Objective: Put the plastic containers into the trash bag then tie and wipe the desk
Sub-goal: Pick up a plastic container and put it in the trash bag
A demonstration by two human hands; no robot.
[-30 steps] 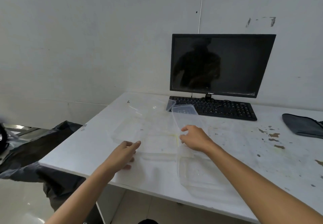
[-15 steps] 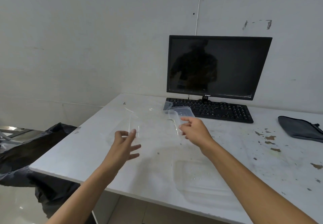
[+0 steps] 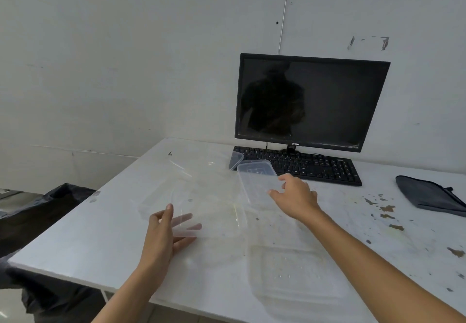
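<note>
My left hand (image 3: 166,232) grips the near left corner of a clear plastic container (image 3: 214,209), held just above the white desk (image 3: 75,242); its fingers show through the plastic. My right hand (image 3: 295,196) pinches the right edge of a second clear container (image 3: 257,181), which is tilted up in front of the keyboard. A third clear container (image 3: 295,274) lies flat near the desk's front edge. A small clear lid (image 3: 235,160) leans on the keyboard. The black trash bag (image 3: 37,216) sits on the floor, left of the desk.
A black monitor (image 3: 312,100) and keyboard (image 3: 302,166) stand at the back against the wall. A dark grey cloth pouch (image 3: 433,196) lies at the far right. Brown stains (image 3: 385,209) dot the desk's right side.
My right hand has let go of the container that both hands lifted and moved right to the tilted one. My left hand still holds the lifted container, now lower and flatter.
</note>
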